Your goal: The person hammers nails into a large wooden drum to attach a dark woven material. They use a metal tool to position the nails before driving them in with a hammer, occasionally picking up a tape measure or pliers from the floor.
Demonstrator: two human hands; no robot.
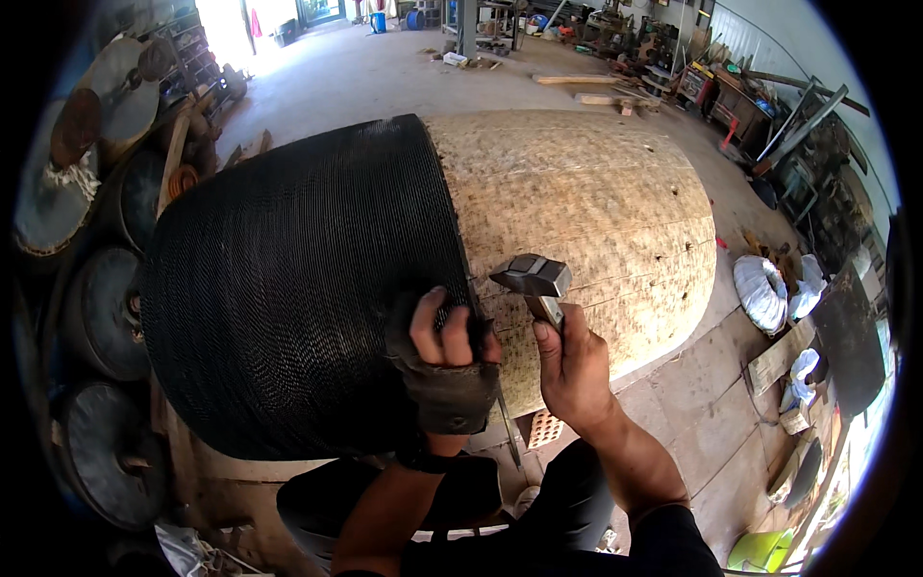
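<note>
A large wooden drum [586,207] lies on its side before me. Black ridged strip [298,250] is wound in tight rows around its left half. My left hand [440,380], in a dark fingerless glove, rests at the edge of the windings with its fingers curled over the strip; the exact grip is partly hidden. A loose strip end [510,438] hangs below that hand. In my right hand [579,370] is a hammer [535,277], gripped by its handle close to the head. The hammer head is over the bare wood, just right of the winding edge.
Round metal discs [104,442] stand along the left. A perforated brick [544,428] sits under the drum's near side. To the right are a white sack [760,293], boards [781,356] and a lime-green bucket [760,551]. Planks [601,98] and machinery lie farther back.
</note>
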